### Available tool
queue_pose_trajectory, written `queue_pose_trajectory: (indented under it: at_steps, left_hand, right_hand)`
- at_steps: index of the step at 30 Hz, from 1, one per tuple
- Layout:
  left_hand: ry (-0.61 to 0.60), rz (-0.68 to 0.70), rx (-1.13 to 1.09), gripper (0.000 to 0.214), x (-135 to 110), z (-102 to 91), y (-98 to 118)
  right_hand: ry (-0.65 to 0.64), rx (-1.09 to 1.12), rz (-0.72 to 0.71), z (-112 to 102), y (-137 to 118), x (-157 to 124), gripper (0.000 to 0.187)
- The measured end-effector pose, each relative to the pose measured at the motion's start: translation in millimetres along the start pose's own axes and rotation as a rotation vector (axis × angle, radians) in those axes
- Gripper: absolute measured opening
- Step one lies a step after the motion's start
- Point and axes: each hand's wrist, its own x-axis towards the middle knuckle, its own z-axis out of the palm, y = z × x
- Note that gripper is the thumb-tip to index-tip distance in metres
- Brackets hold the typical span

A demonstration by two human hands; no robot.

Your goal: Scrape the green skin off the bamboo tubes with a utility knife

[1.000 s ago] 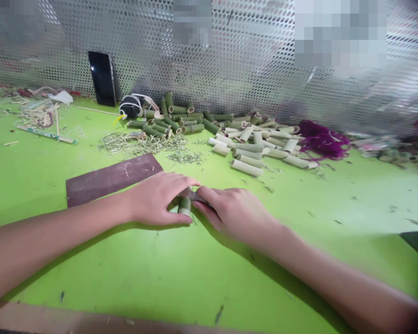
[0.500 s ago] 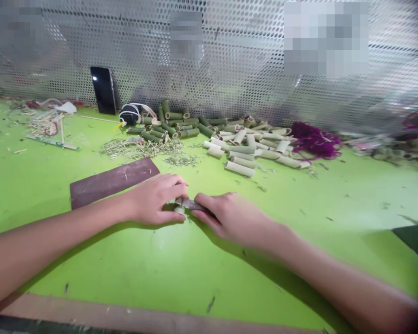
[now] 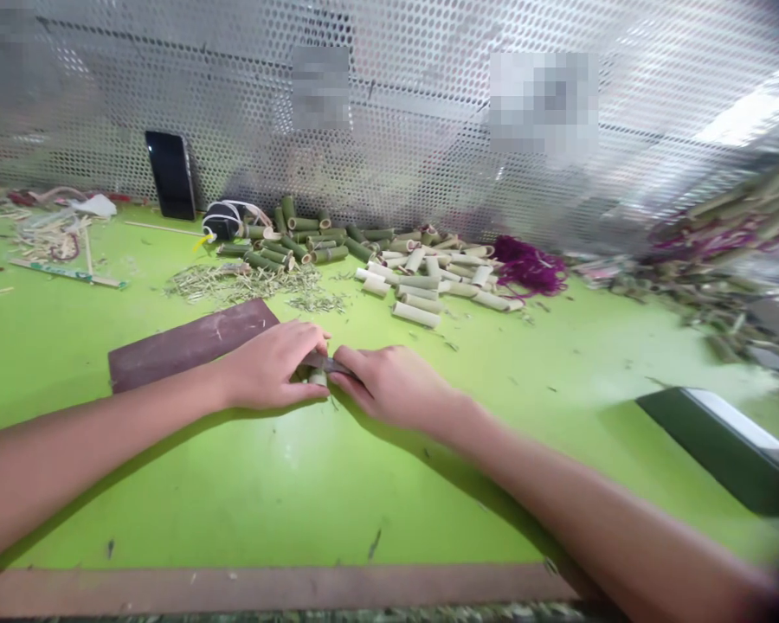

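Note:
My left hand point(image 3: 279, 363) grips a short piece of bamboo point(image 3: 318, 378) between thumb and fingers, low over the green tabletop point(image 3: 286, 493). My right hand point(image 3: 389, 381) is closed around a knife point(image 3: 331, 364), whose blade lies across the top of the bamboo piece and runs in under my left fingers. Most of the blade and part of the piece are hidden by the left hand. A flat brown board point(image 3: 188, 346) lies just behind my left wrist.
Green bamboo tubes point(image 3: 299, 242) and pale peeled ones point(image 3: 416, 313) lie piled at the back, near shavings point(image 3: 247, 284) and purple string point(image 3: 529, 264). A phone point(image 3: 170, 175) leans on the perforated metal wall point(image 3: 234, 95). A dark green block point(image 3: 720, 441) sits at right.
The view has swung right, so the green block and the bamboo heap at right show more. The knife blade reaches further left over the bamboo piece, under my left fingers.

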Motion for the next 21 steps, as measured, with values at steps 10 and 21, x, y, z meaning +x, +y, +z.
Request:
queue_pose_trajectory:
  at_steps: [10,21]
  left_hand:
    - [-0.009,0.047,0.029,0.028,-1,1.6,1]
    - [-0.005,-0.014,-0.018,0.029,-1,-2.6,4]
  right_hand:
    - [-0.006,0.098,-0.072,2,10,-2,0.026]
    - [-0.038,0.108,-0.064,3,15,-10,0.03]
